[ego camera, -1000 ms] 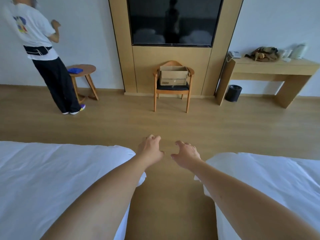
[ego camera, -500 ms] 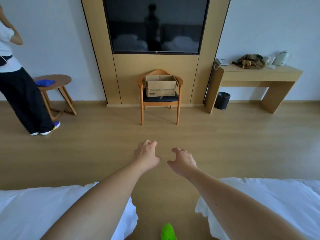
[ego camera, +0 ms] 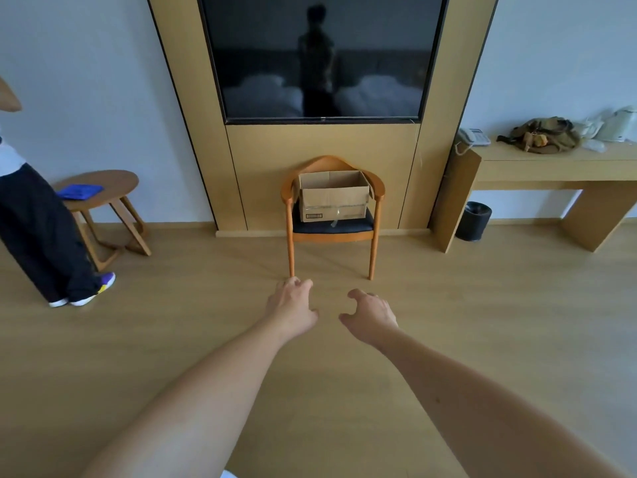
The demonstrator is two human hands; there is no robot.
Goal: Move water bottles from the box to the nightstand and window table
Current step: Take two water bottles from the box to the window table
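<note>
Person is closing on the cardboard box [ego camera: 333,196], which is sitting on the chair [ego camera: 331,226] seat under the TV; the beds have dropped out of view since a second ago. Left hand [ego camera: 292,307] and right hand [ego camera: 370,313] are reaching forward, fingers loosely curled, holding nothing. Bottles aren't visible; judging they're inside the box. Fetch step not started.

One cardboard box [ego camera: 333,196], one chair [ego camera: 332,229], one round side table [ego camera: 103,188], one desk [ego camera: 551,163], one bin [ego camera: 473,221], one television [ego camera: 320,56], two hands.
</note>
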